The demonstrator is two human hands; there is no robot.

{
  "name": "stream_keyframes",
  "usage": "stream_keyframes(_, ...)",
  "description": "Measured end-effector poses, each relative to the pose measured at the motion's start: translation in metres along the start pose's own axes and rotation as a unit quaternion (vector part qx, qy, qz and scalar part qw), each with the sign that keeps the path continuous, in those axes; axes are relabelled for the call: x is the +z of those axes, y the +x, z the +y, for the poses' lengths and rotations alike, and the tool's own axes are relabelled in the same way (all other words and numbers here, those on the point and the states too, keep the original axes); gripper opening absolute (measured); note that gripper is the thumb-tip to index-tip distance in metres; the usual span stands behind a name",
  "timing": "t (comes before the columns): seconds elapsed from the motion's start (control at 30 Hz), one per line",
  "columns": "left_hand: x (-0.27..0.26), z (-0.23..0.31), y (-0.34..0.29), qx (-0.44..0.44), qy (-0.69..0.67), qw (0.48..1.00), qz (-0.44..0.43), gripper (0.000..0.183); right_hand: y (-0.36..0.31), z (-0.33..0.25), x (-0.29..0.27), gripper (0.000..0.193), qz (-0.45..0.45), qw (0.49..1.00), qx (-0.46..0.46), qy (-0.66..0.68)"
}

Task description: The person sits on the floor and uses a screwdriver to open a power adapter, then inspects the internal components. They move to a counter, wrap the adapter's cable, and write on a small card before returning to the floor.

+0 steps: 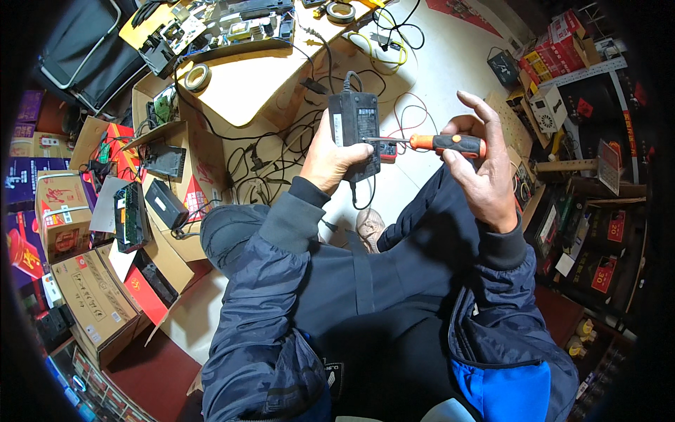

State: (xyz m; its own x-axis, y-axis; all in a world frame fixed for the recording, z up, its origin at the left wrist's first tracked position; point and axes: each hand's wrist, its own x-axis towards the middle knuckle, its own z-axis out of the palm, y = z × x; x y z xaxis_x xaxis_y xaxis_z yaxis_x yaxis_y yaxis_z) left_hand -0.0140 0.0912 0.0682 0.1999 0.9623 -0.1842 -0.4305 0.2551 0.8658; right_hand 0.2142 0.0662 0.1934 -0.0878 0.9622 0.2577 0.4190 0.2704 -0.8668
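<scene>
A black power adapter (pixel 356 116) with a cord at each end is held upright above my lap by my left hand (pixel 326 156). The thumb lies across the label side; the other fingers are hidden behind. My right hand (pixel 485 165) grips a screwdriver (pixel 450 144) with an orange and black handle between thumb and fingers, the index finger raised. Its metal shaft points left, and the tip reaches the adapter's face near my left thumb. Whether the tip touches the case I cannot tell.
A wooden table (pixel 239 88) ahead holds an opened electronic device (pixel 249 32) and a tape roll (pixel 197 77). Tangled black cables (pixel 271 158) lie on the floor. Cardboard boxes (pixel 91 299) with electronic parts stand at left. Shelves (pixel 612 225) and red cartons (pixel 555 53) line the right.
</scene>
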Motion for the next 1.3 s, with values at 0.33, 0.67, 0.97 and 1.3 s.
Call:
stream_keyframes(0.33, -0.001, -0.001, 0.001, -0.002, 0.004, 1.0, -0.001, 0.075, 0.002, -0.004, 0.007, 0.033, 0.039, 0.999, 0.008, 0.009)
stream_keyframes(0.67, -0.004, -0.007, 0.002, 0.007, 0.003, 1.0, -0.009, 0.069, 0.0, -0.004, 0.0, 0.034, -0.046, 0.998, 0.022, -0.039)
stream_keyframes(0.97, -0.003, -0.004, 0.0, 0.004, -0.006, 1.0, -0.003, 0.069, -0.001, -0.004, -0.002, 0.033, -0.041, 0.997, 0.013, -0.069)
stream_keyframes(1.3, -0.006, -0.008, 0.001, 0.012, 0.011, 1.0, -0.003, 0.065, 0.0, 0.006, 0.003, 0.026, -0.005, 0.996, 0.058, -0.071)
